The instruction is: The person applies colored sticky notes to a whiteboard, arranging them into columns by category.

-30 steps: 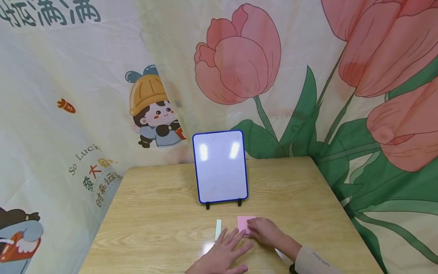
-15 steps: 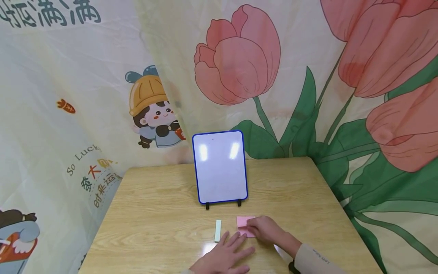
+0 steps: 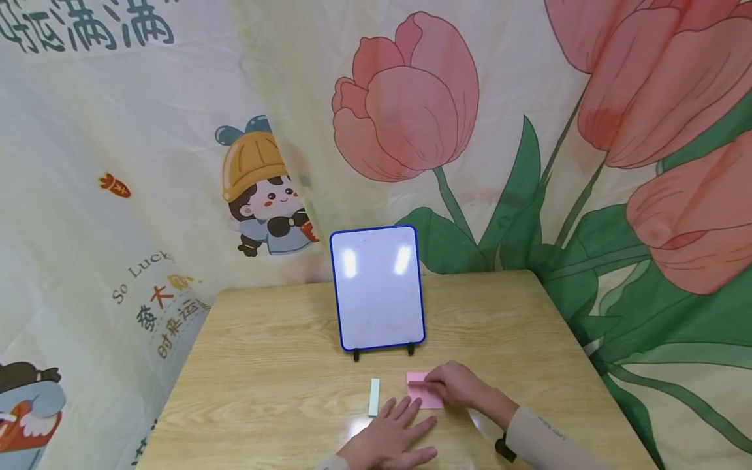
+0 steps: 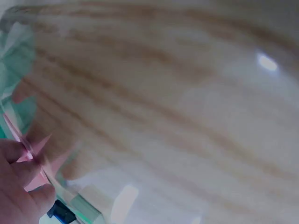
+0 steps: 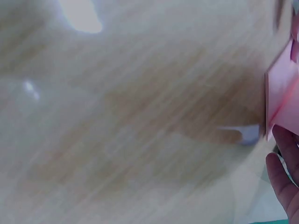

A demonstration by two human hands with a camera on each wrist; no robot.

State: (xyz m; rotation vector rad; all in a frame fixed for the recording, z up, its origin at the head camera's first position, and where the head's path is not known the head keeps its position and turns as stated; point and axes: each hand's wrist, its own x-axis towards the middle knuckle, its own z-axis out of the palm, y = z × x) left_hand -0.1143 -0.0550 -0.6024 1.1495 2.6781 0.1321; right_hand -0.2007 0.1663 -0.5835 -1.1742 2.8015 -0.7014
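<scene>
A pink sticky note pad [image 3: 427, 401] lies on the table, its top sheet partly raised. With finger and thumb my right hand [image 3: 461, 385] pinches that sheet from the right. My left hand [image 3: 388, 438] is spread flat, its fingertips touching the pad's near left edge. In the right wrist view, the raised pink sheet [image 5: 290, 114] slants away from the pad above the right fingers [image 5: 279, 175]. At the lower left of the left wrist view, the left hand [image 4: 21, 186] appears beside the pink paper.
A narrow pale green strip of notes [image 3: 374, 397] lies left of the pad. Behind stands a blue-framed whiteboard [image 3: 378, 287] on two black feet. The wooden table [image 3: 264, 365] backs onto a printed cloth [image 3: 294, 65].
The pad's top sheet has been lifted further by the right hand, which moved slightly up. The left hand has shifted a little to the right.
</scene>
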